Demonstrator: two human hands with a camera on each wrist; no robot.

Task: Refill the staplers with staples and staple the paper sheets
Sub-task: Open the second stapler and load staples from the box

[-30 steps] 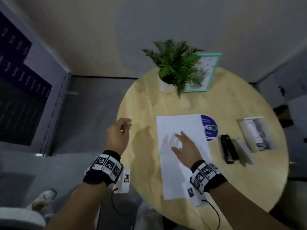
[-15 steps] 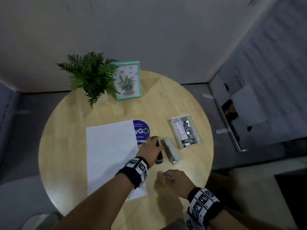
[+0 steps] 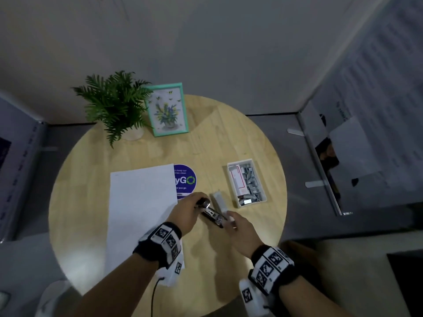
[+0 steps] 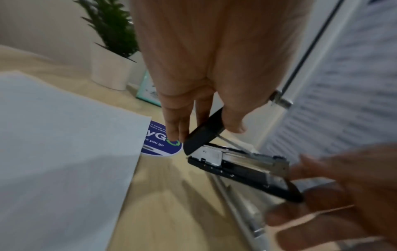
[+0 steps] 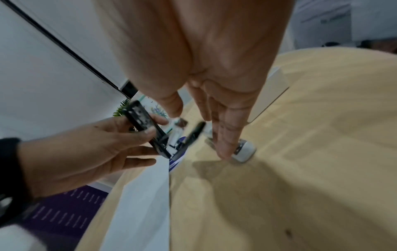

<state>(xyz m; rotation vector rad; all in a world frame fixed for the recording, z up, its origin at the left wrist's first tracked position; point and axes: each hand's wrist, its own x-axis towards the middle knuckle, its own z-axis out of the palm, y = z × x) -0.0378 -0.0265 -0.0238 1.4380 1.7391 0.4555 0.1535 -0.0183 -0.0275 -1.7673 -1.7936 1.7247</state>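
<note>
A black stapler [image 3: 211,213] is held just above the round table [image 3: 217,138], hinged open with its metal magazine [image 4: 234,161] showing. My left hand [image 3: 199,203] pinches its black top cover [image 4: 204,134] between thumb and fingers. My right hand [image 3: 230,219] holds the front end of the stapler's base [image 4: 279,185]. A grey stapler [image 3: 219,201] lies on the table right behind, under my right fingers [image 5: 223,149]. White paper sheets [image 3: 139,202] lie to the left. A white tray [image 3: 253,203] of staples sits to the right.
A potted plant [image 3: 114,106] and a teal picture frame [image 3: 168,109] stand at the table's far side. A round blue sticker [image 3: 185,181] lies beside the paper. A glass partition [image 3: 320,161] stands to the right, off the table.
Half a second ago my left hand rested on the black stapler lying on the table. It is now lifted and swung open, and my right hand has come up to its front end.
</note>
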